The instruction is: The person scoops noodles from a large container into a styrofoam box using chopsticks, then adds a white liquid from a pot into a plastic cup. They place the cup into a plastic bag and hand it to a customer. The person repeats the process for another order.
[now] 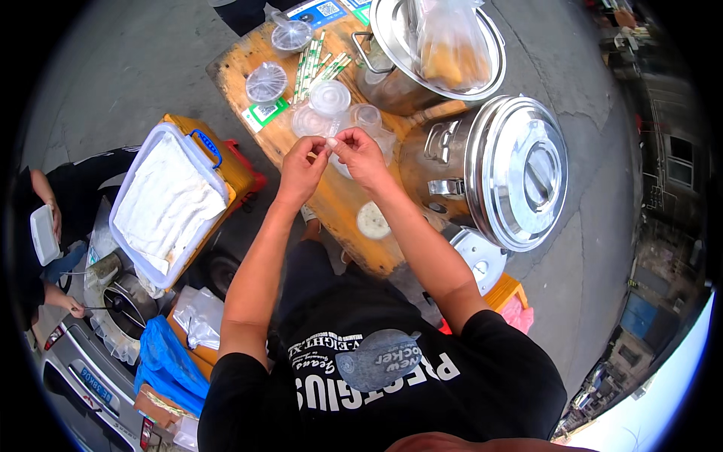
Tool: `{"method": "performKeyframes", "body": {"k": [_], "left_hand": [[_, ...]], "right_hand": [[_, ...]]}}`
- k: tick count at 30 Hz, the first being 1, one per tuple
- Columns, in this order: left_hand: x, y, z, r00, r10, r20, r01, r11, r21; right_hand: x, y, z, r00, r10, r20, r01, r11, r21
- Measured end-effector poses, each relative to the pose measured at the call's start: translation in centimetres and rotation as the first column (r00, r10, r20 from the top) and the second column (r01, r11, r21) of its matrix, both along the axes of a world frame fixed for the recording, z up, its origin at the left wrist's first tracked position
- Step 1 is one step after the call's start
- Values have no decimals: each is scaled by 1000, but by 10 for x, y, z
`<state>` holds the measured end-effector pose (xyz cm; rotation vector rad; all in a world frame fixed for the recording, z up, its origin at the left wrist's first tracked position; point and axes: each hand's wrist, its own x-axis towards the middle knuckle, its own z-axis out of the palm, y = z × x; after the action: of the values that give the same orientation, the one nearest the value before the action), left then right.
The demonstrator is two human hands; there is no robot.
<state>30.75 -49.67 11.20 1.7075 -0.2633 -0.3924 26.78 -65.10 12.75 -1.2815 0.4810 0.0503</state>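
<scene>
My left hand [301,166] and my right hand [360,153] meet above a wooden table [333,217]. The fingertips of both pinch something small, thin and clear, perhaps plastic film; its exact form is unclear. Under and beyond them lie round clear plastic lids [330,97] and containers [366,116]. A round white-topped container [373,220] sits by my right forearm. Farther off are paper-wrapped chopsticks [308,66] and two bowls covered in plastic film, one [266,83] near the table's left edge, the other [291,37] behind it.
Right of the hands stands a lidded steel pot [517,172]; another pot [381,85] behind it bears a bag of yellowish food [454,59]. At left, a plastic tub [127,212] holds a white cloth [169,198]. Beyond, a person's hand [55,217] holds a white container; another hand [72,307] grips a ladle.
</scene>
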Motion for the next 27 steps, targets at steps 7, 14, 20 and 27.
{"method": "performKeyframes", "body": {"k": [7,14,20,27], "left_hand": [[14,8,-16,969,24,-245,-68,982,-176],[74,2,-76,819,168,-548,-373,882,-288],[73,2,-137,898,311,-312,-292,950,107],[-76,6,-107,762,-72,-644,123,992,34]], "right_hand": [[2,-14,-10,994,-52,-99,70,980,187],[-54,-37,5,983,-181,-18,180,983,-38],[-174,-51,-14,982,-46,-183,17,987,-157],[-236,-54,-87,969,-80,-233,22,970,-243]]}}
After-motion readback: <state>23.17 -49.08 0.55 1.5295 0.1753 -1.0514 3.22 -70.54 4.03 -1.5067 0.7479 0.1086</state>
